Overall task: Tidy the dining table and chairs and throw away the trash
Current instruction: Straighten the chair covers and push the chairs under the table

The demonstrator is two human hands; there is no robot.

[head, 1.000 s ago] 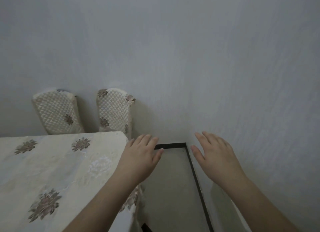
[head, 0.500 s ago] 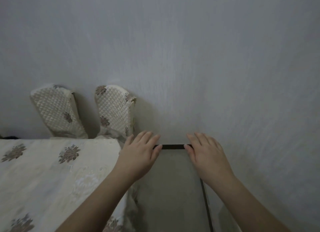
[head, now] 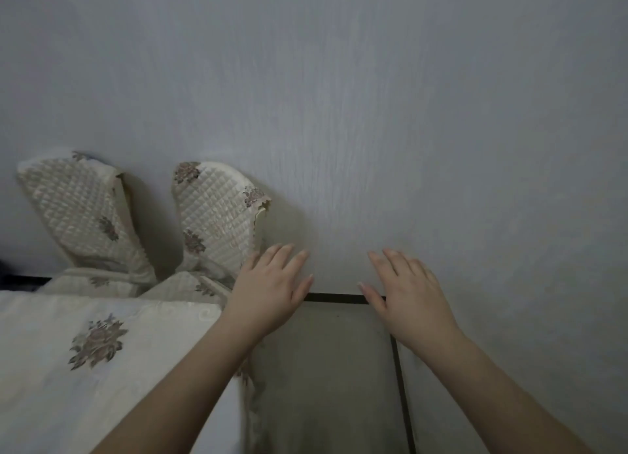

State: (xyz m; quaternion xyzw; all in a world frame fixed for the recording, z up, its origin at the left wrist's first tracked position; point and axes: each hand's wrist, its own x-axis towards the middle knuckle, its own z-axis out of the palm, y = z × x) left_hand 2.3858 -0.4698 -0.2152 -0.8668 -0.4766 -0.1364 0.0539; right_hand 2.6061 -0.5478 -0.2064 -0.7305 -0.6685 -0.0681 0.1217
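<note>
The dining table (head: 68, 385) fills the lower left, covered by a cream cloth with brown flower prints. Two chairs stand behind it against the wall, both in quilted cream covers: the left chair (head: 78, 212) and the right chair (head: 214, 216). My left hand (head: 268, 290) hovers palm down past the table's far right corner, close to the right chair's back, fingers spread and empty. My right hand (head: 407, 297) is stretched out level with it over the floor strip, also empty. No trash is visible.
A plain grey wall (head: 373, 114) closes the view ahead and to the right. A narrow strip of grey floor (head: 323, 368) with a dark skirting line (head: 336, 297) runs between the table and the wall.
The view has shifted forward and down, so the chairs' seats now show behind the table. Both hands have stayed spread and empty, drifting slightly apart near the right chair.
</note>
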